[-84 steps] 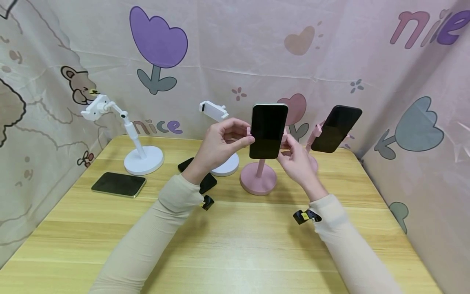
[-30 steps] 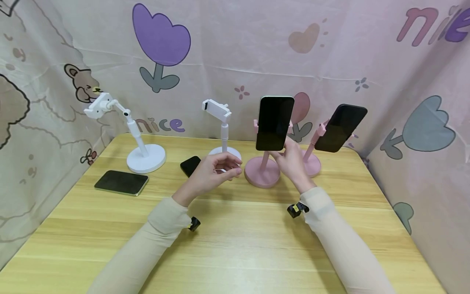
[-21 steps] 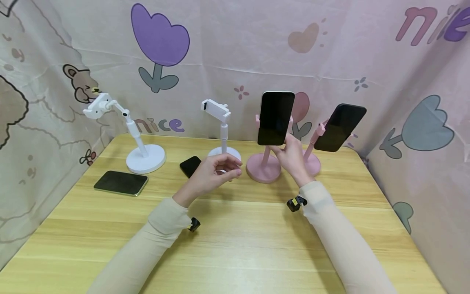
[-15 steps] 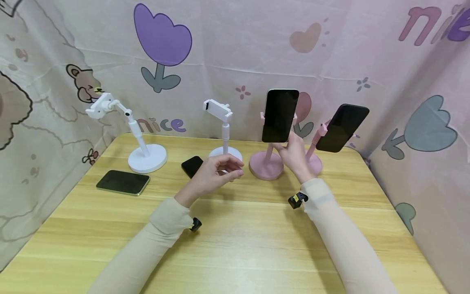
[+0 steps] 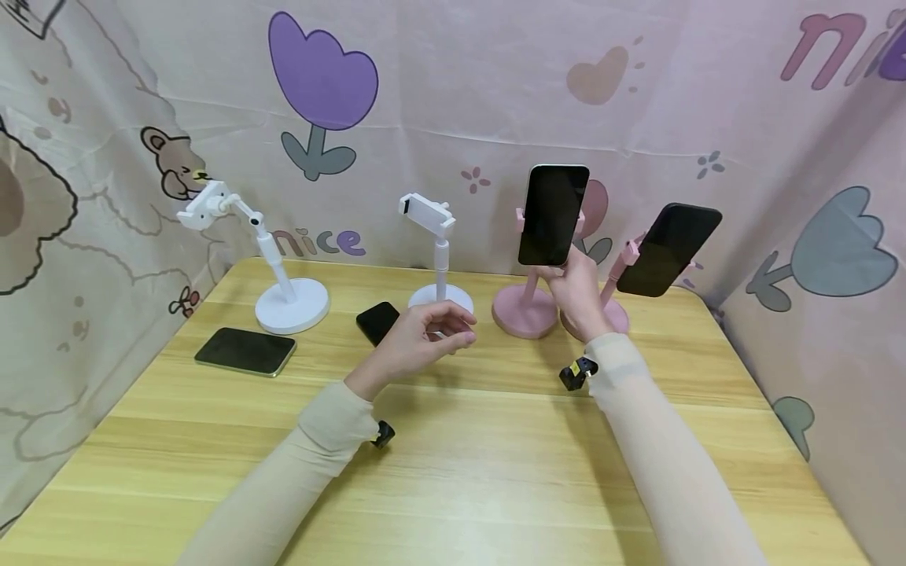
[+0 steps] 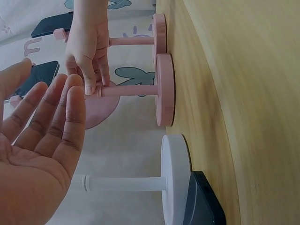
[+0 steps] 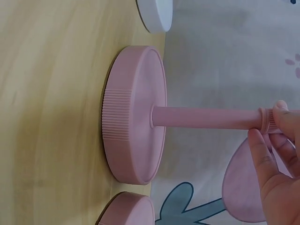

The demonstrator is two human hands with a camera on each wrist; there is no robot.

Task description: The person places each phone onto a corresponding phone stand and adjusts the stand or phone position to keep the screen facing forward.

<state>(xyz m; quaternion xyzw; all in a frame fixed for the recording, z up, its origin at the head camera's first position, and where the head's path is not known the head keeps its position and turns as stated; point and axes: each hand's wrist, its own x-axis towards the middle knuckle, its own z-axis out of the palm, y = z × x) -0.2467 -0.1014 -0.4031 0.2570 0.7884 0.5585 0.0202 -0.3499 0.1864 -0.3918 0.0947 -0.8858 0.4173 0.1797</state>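
One right hand (image 5: 579, 297) pinches a pink, round-based phone stand (image 5: 524, 313) on the pale wooden table (image 5: 453, 472).
Head view: that stand, far and right of centre, bears a black-screened, pale-edged phone (image 5: 554, 214); the left hand (image 5: 418, 339) hovers near a white, round-based stand (image 5: 441, 258). Left wrist view: that hand's fingers (image 6: 73, 117) curve loosely, thumb apart. Right wrist view: fingers and thumb pinch the pink stem's ribbed collar (image 7: 265, 119).

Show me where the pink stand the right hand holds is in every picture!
Head: pink stand, right of centre.
Left wrist: pink stand, sideways, above the middle.
Right wrist: pink stand, sideways, across the middle.
Shared landmark: the right hand holding it, in all three.
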